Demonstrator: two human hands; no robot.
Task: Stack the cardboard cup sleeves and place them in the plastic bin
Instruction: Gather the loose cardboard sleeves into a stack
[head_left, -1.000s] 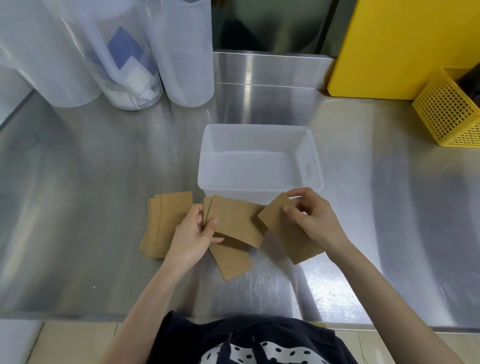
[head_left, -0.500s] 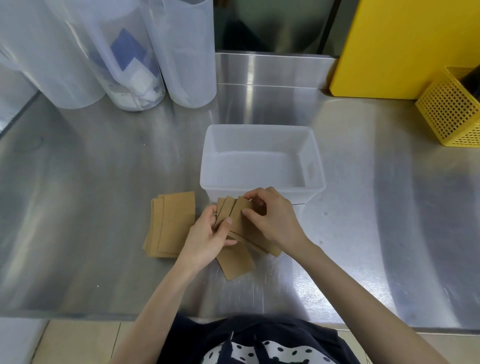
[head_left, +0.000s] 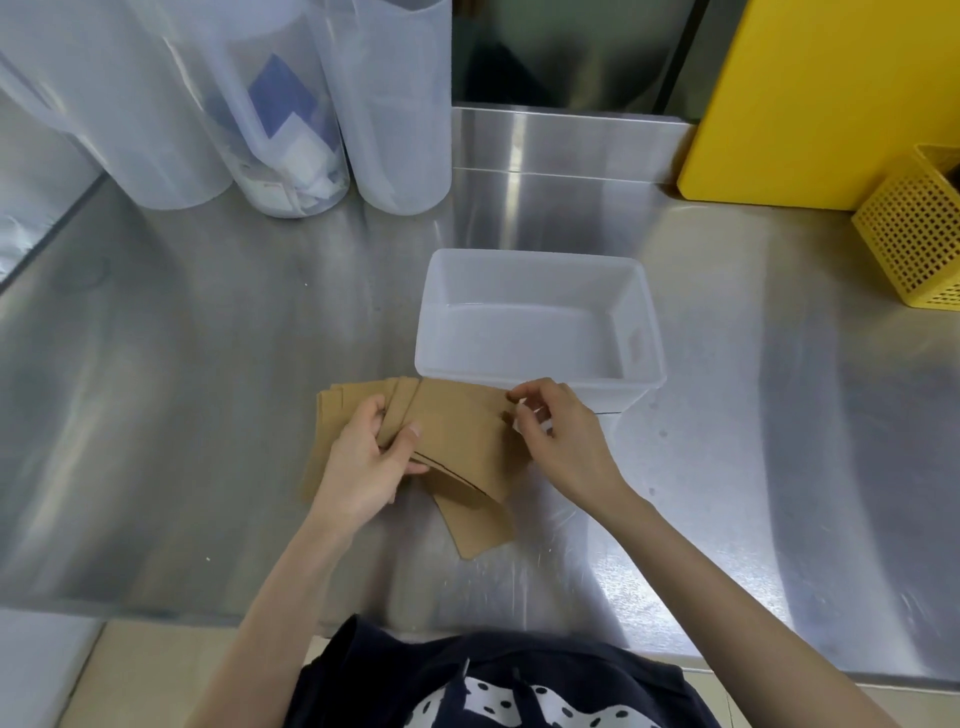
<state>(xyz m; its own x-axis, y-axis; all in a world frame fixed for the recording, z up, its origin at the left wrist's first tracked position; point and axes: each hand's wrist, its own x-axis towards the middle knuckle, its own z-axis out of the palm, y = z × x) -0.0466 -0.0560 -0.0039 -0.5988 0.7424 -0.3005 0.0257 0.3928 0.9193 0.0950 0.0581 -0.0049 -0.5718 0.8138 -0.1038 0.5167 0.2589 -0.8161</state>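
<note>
Flat brown cardboard cup sleeves lie on the steel counter just in front of the translucent plastic bin (head_left: 649, 332), which holds nothing. My left hand (head_left: 363, 462) grips a small stack of sleeves (head_left: 457, 431) at its left end, thumb on top. At the stack's right end, my right hand (head_left: 561, 441) pinches the upper corner with its fingertips. Another pile of sleeves (head_left: 345, 402) rests to the left, partly hidden under my left hand. One loose sleeve (head_left: 480, 530) sticks out below the held stack.
Three tall translucent plastic containers (head_left: 291, 104) stand at the back left. A yellow board (head_left: 810, 93) leans at the back right beside a yellow perforated basket (head_left: 914, 234). The counter's front edge (head_left: 156, 618) runs close to my body.
My right hand carried a sleeve from the right onto the stack held by my left hand. The stack has shifted left and now overlaps the left pile.
</note>
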